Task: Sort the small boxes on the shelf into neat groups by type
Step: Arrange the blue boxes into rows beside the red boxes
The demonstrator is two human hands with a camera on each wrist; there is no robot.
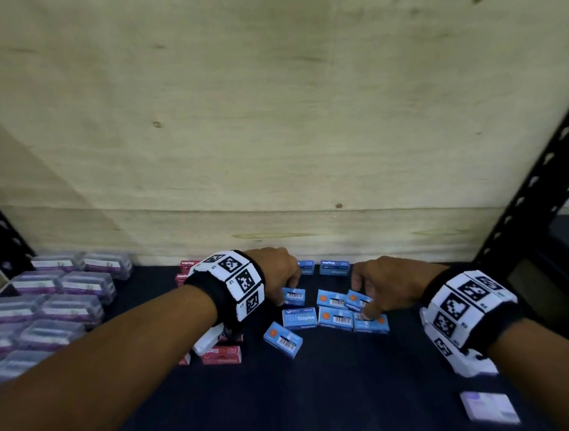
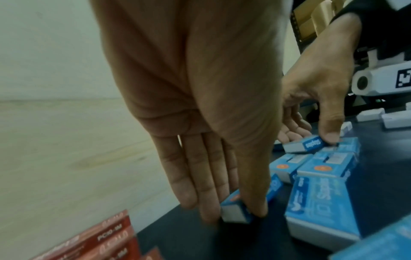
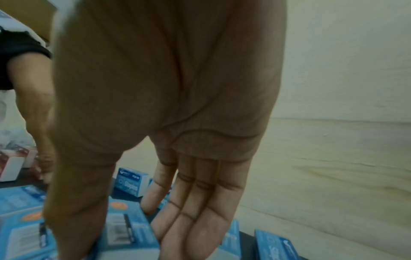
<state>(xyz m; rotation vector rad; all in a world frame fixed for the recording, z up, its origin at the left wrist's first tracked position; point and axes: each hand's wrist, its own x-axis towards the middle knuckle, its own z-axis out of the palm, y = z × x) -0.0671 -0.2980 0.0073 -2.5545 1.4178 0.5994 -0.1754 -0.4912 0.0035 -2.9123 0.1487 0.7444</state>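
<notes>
- A small blue box (image 1: 294, 296) near the back edge of the dark shelf (image 1: 327, 400) is pinched at its end by the left hand (image 1: 279, 270), with the thumb on one side and the fingers held together on the other, as shown in the left wrist view.
- A tilted blue box (image 1: 358, 300), propped on its neighbours in the blue cluster (image 1: 335, 317), is held by the right hand (image 1: 384, 285), thumb on one side and fingers close together on the other.
- The blue boxes are seen lying at mixed angles toward the back of the shelf, 1 blue stray (image 1: 283, 340) lying skewed nearer the front edge.
- Red boxes (image 1: 221, 355) are gathered just left of the blue ones, partly hidden under the left wrist; clear cases (image 1: 57, 304) are ranked toward the left edge.
- A white box (image 1: 491, 407) is seen alone near the front right corner.
- Risk is judged highest at the tilted box: it could slip from so narrow a grip and knock the rows beneath out of line.
- The red boxes could be swept aside by the left wristband (image 1: 234, 288), which hangs directly over them.
- With 2 boxes handled at once, either could be set down crooked, and the types could be mixed where red and blue lie side by side.
</notes>
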